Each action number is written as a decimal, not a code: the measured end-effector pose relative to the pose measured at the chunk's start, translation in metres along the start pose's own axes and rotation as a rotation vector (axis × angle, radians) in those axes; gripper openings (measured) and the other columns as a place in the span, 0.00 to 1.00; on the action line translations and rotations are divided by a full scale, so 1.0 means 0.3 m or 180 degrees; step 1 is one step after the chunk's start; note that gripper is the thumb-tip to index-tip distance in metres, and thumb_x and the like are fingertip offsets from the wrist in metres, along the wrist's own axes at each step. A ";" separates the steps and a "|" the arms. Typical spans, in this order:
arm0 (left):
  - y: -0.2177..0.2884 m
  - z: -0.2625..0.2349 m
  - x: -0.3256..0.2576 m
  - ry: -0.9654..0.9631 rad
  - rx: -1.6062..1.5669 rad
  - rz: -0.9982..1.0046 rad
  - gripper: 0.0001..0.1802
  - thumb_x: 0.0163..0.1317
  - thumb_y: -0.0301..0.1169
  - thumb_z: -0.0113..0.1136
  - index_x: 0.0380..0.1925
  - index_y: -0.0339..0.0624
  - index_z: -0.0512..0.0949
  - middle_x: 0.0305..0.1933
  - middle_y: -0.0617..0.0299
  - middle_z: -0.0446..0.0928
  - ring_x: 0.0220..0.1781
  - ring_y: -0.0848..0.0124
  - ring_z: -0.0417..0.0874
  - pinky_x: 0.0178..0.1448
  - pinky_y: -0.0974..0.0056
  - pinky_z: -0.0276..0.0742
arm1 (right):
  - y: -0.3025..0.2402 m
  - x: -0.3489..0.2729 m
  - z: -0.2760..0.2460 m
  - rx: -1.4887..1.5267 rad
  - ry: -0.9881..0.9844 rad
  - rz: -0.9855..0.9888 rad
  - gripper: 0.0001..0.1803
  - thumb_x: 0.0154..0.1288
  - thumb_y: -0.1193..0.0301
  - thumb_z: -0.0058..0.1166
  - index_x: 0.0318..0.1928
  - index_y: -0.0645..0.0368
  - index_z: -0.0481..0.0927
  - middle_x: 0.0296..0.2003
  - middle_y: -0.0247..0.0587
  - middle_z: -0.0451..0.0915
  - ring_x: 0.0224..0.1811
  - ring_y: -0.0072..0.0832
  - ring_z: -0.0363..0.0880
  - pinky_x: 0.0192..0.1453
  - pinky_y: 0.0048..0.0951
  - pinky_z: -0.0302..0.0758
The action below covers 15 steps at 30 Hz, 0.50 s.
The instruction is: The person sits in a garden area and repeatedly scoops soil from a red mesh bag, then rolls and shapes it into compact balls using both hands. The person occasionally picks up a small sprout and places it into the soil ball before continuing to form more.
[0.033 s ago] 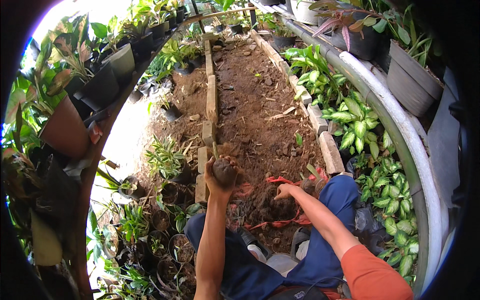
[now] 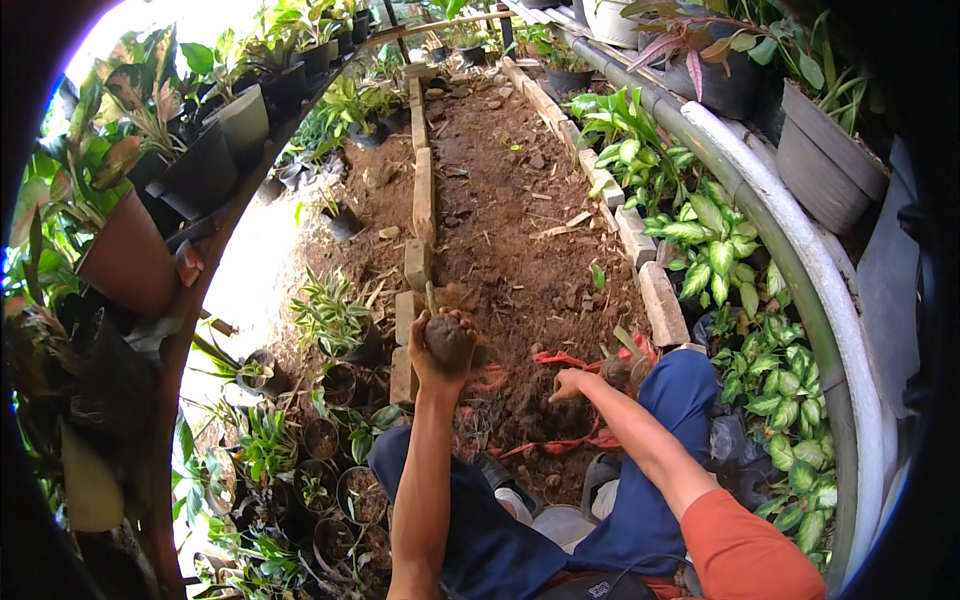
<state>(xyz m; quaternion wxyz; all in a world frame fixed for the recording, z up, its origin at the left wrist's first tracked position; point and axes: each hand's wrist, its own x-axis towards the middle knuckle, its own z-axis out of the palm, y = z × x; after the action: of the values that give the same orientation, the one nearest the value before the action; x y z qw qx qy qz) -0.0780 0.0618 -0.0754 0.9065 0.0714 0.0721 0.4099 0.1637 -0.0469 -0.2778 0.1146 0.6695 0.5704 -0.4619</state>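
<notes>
Left hand (image 2: 440,348) closed around a dark clump of soil (image 2: 449,340), held up just beside the near end of the brick row (image 2: 417,260). Thin green shoot standing out of the clump's top, hard to make out. Right hand (image 2: 572,385) resting lower, to the right of the brick row, on loose soil heaped over a red sack (image 2: 560,360); fingers curled down, but cannot tell whether gripping anything.

Small black nursery pots (image 2: 340,490) crowded left of the brick row, near the knee: some with only dark soil, some with young green plants, one with striped leaves (image 2: 330,315). Larger pots (image 2: 200,170) on a shelf far left of the bricks, with broad-leaf plants. Grey pot (image 2: 825,165) on the far right, cut off by the dark rim, contents not visible.

Lower pots partly hidden in shade and leaves.
</notes>
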 end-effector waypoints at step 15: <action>0.052 0.012 0.042 0.0390 0.0602 0.0082 0.20 0.64 0.43 0.54 0.47 0.39 0.71 0.42 0.54 0.76 0.41 0.61 0.79 0.46 0.57 0.78 | -0.127 0.069 0.307 -0.1923 0.0411 -0.1138 0.29 0.60 0.56 0.61 0.56 0.57 0.67 0.50 0.43 0.74 0.56 0.39 0.73 0.53 0.41 0.75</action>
<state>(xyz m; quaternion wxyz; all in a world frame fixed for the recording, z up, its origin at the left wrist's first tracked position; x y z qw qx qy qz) -0.0805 0.0814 -0.0699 0.8842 0.1323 0.1648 0.4165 0.0841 -0.0836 -0.3293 0.1884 0.5228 0.7954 -0.2419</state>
